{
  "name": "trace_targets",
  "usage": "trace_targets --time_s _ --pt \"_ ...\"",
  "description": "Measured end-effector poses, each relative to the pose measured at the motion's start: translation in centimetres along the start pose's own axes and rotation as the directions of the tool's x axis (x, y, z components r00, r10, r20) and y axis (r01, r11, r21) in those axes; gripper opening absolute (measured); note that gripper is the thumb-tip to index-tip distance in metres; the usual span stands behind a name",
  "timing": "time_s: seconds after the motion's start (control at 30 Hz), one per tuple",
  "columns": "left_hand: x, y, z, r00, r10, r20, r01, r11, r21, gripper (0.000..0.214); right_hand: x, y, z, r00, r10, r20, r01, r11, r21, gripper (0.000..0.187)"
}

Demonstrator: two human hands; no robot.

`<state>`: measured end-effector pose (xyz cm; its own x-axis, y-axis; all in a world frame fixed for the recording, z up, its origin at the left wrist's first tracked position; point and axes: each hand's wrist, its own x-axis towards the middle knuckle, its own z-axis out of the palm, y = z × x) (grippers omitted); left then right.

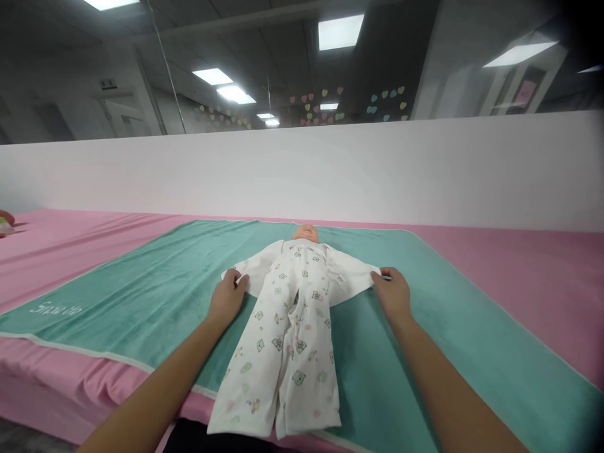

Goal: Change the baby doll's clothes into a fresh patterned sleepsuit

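A baby doll (306, 233) lies on its back on a green towel (155, 283), its head toward the wall. It wears a white top (349, 270) with the sleeves spread to both sides. White patterned pants (283, 352) cover its front and legs, the leg ends reaching the near edge of the bed. My left hand (228, 294) pinches the end of the sleeve on the left. On the other side, my right hand (392, 290) has the tip of the right-hand sleeve between thumb and fingers, pulled out sideways. The doll's own hands are not visible.
Under the towel is a pink bed cover (519, 270) that hangs over the near edge. A low white wall (302, 176) with glass above it runs along the back. At the far left edge sits a partly visible reddish object (6, 218).
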<state>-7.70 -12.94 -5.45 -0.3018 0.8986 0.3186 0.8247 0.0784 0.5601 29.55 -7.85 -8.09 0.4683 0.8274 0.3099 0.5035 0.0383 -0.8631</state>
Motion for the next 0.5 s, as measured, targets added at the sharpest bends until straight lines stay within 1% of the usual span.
trace_targets --time_s 0.07,0.13,0.2,0.23,0.27,0.3,0.33,0.37,0.43,0.5 --pt "-0.7 0.4 -0.5 0.998 0.017 -0.066 -0.024 0.993 -0.112 0.03 -0.4 -0.4 0.2 0.998 0.028 0.05 -0.036 0.984 0.173 0.029" --pt "-1.5 1.0 -0.8 0.991 0.061 -0.116 -0.082 0.98 -0.181 0.03 -1.0 -1.0 0.4 0.993 0.043 0.114 -0.078 0.944 0.321 0.029" --pt "-2.2 1.6 -0.9 0.978 0.153 -0.144 -0.183 0.959 -0.217 0.028 -1.4 -1.8 0.5 0.969 0.044 0.244 -0.158 0.868 0.471 0.028" --pt "-2.6 1.9 -0.8 0.965 0.215 -0.149 -0.245 0.943 -0.227 0.026 -1.7 -2.2 0.5 0.943 0.032 0.33 -0.224 0.796 0.563 0.026" --pt "-2.9 2.1 -0.7 0.95 0.277 -0.146 -0.306 0.923 -0.235 0.024 -1.9 -2.5 0.4 0.912 0.011 0.409 -0.299 0.702 0.646 0.025" --pt "-3.2 2.3 -0.5 0.932 0.335 -0.137 -0.36 0.901 -0.244 0.021 -2.0 -2.8 0.3 0.887 -0.009 0.461 -0.362 0.605 0.709 0.023" --pt "-3.4 2.5 -0.3 0.914 0.386 -0.124 -0.405 0.879 -0.251 0.019 -2.1 -3.1 0.1 0.879 -0.018 0.477 -0.397 0.529 0.75 0.022" --pt "-3.6 2.6 0.0 0.897 0.431 -0.102 -0.442 0.861 -0.251 0.018 -2.2 -3.3 0.0 0.889 -0.01 0.458 -0.395 0.49 0.777 0.019" --pt "-3.8 2.7 0.4 0.854 0.518 -0.059 -0.516 0.825 -0.23 0.021 -2.2 -4.0 -0.1 0.918 0.022 0.395 -0.358 0.471 0.806 0.016" --pt "-3.9 2.8 0.6 0.797 0.602 -0.045 -0.598 0.777 -0.194 0.024 -2.1 -5.3 0.0 0.935 0.028 0.355 -0.325 0.474 0.818 0.015"
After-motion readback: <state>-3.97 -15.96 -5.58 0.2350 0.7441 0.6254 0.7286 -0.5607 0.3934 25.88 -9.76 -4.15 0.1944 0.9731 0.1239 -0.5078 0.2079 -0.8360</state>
